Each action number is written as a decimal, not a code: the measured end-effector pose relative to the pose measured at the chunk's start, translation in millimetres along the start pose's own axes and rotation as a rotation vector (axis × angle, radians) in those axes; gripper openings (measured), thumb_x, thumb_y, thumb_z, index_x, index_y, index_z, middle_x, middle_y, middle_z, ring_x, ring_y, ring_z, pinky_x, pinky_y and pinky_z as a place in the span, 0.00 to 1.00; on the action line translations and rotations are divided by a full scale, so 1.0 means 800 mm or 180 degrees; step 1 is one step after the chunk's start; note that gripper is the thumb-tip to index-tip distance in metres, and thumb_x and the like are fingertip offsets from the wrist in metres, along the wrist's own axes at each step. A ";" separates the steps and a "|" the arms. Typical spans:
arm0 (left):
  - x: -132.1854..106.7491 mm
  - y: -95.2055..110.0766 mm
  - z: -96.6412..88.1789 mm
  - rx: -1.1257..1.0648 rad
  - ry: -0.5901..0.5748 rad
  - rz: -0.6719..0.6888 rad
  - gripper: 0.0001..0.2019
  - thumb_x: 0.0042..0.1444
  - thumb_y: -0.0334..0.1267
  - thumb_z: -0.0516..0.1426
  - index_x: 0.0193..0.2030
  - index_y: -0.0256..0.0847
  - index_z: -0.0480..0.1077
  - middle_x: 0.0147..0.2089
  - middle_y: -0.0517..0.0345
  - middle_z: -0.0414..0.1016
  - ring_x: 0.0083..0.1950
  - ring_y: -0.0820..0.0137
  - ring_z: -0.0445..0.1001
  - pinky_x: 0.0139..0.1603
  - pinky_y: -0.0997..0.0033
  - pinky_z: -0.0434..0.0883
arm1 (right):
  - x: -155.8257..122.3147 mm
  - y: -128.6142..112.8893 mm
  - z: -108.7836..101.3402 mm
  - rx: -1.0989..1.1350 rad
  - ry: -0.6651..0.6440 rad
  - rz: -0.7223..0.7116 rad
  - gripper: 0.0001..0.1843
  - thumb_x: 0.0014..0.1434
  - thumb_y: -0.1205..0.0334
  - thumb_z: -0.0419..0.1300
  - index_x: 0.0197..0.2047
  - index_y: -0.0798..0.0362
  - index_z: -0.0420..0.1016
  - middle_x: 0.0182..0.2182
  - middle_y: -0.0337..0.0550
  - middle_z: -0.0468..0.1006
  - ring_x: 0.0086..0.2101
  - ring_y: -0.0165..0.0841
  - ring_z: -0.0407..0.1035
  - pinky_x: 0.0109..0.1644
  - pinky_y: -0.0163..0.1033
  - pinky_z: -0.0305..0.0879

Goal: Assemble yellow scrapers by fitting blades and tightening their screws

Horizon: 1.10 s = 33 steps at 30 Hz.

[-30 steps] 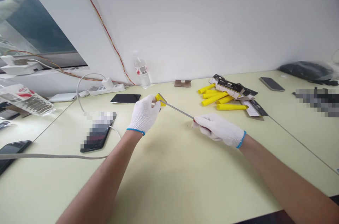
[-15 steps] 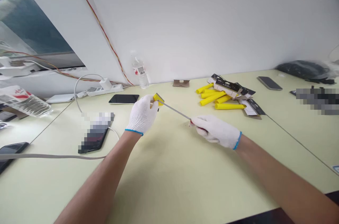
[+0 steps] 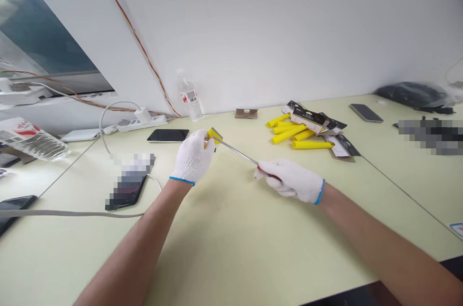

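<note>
My left hand [image 3: 193, 155], in a white knit glove with a blue cuff, pinches a small yellow part [image 3: 214, 136] with a grey plate along its upper edge. A screwdriver [image 3: 239, 153] with a long metal shaft and a red handle is gripped in my right hand [image 3: 291, 179], gloved the same way. Its shaft slants up to the left, and the far end meets the yellow part. Whether the tip sits in a screw there is too small to tell. Both hands are held above the table. The fingers cover much of the handle.
Yellow tubes [image 3: 289, 133] and black-and-white cards [image 3: 309, 118] lie piled at the right. By the wall are a water bottle [image 3: 190, 99], a brown cardboard piece [image 3: 246, 113] and a phone [image 3: 168, 136]. A cabled phone [image 3: 135, 190] lies left of my left arm.
The view has shifted slightly. My right hand has moved a touch to the left; the left hand's hold on the yellow part and the screwdriver's contact with it look the same.
</note>
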<state>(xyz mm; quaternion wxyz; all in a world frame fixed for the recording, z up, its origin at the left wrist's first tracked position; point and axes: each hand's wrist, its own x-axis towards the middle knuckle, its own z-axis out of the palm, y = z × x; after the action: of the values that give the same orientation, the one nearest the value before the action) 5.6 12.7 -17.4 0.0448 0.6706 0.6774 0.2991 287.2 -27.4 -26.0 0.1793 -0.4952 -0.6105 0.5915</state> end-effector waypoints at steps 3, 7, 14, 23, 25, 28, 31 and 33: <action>0.000 -0.001 0.001 0.0032 0.0007 0.0001 0.12 0.66 0.39 0.54 0.48 0.39 0.76 0.46 0.50 0.82 0.45 0.61 0.79 0.45 0.63 0.69 | 0.001 -0.003 -0.005 0.0730 -0.0409 0.0341 0.24 0.64 0.37 0.59 0.44 0.51 0.65 0.24 0.31 0.55 0.20 0.24 0.38 0.21 0.33 0.36; 0.001 -0.003 0.002 0.0098 -0.0042 0.0014 0.12 0.66 0.39 0.52 0.48 0.39 0.76 0.46 0.50 0.81 0.44 0.60 0.79 0.45 0.63 0.68 | 0.008 0.007 0.008 -0.0949 0.1296 -0.0386 0.20 0.62 0.47 0.65 0.34 0.54 0.64 0.26 0.37 0.65 0.25 0.25 0.53 0.27 0.33 0.48; 0.000 -0.006 0.005 -0.0011 -0.0065 -0.0008 0.10 0.66 0.40 0.53 0.45 0.40 0.74 0.46 0.49 0.82 0.44 0.60 0.79 0.42 0.65 0.68 | 0.002 0.004 0.018 -0.1430 0.1360 -0.0754 0.25 0.72 0.43 0.50 0.33 0.54 0.68 0.27 0.42 0.67 0.27 0.29 0.57 0.31 0.37 0.50; 0.000 -0.006 0.005 0.0089 -0.0134 -0.0054 0.11 0.65 0.41 0.53 0.47 0.41 0.75 0.45 0.50 0.82 0.44 0.60 0.79 0.42 0.63 0.68 | 0.005 0.009 0.012 -0.1386 0.1575 -0.0732 0.21 0.64 0.46 0.62 0.31 0.54 0.66 0.26 0.38 0.66 0.27 0.27 0.57 0.32 0.35 0.50; 0.001 -0.007 0.006 0.0120 -0.0106 -0.0073 0.12 0.65 0.40 0.52 0.47 0.41 0.75 0.46 0.50 0.81 0.44 0.60 0.79 0.43 0.63 0.69 | 0.007 0.012 0.017 -0.1989 0.1864 -0.1106 0.24 0.68 0.46 0.58 0.28 0.55 0.64 0.26 0.40 0.65 0.29 0.29 0.56 0.34 0.37 0.48; 0.001 -0.006 0.007 0.0139 -0.0127 -0.0134 0.12 0.66 0.41 0.52 0.48 0.41 0.74 0.46 0.49 0.81 0.45 0.59 0.79 0.44 0.62 0.69 | 0.005 0.009 0.016 -0.1447 0.1358 -0.0876 0.24 0.71 0.43 0.52 0.31 0.54 0.65 0.25 0.39 0.63 0.27 0.28 0.54 0.31 0.36 0.47; 0.000 -0.004 0.005 0.0128 -0.0124 -0.0146 0.13 0.66 0.41 0.52 0.48 0.41 0.75 0.47 0.48 0.81 0.45 0.59 0.79 0.45 0.62 0.69 | 0.003 0.005 0.008 0.0050 0.0138 0.0003 0.23 0.68 0.37 0.54 0.40 0.51 0.66 0.27 0.36 0.63 0.21 0.25 0.44 0.24 0.35 0.41; 0.000 -0.004 0.004 0.0129 -0.0094 -0.0128 0.13 0.66 0.42 0.52 0.48 0.41 0.75 0.47 0.47 0.81 0.45 0.58 0.79 0.45 0.61 0.69 | 0.005 0.007 0.005 0.0356 0.0012 0.0202 0.23 0.63 0.39 0.62 0.42 0.50 0.64 0.28 0.34 0.64 0.21 0.24 0.43 0.22 0.34 0.40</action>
<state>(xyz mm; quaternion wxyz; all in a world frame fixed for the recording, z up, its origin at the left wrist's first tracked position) 4.5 13.8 -21.3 0.0472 0.6619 0.6960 0.2744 284.5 -27.6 -33.2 0.1890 -0.5047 -0.5601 0.6292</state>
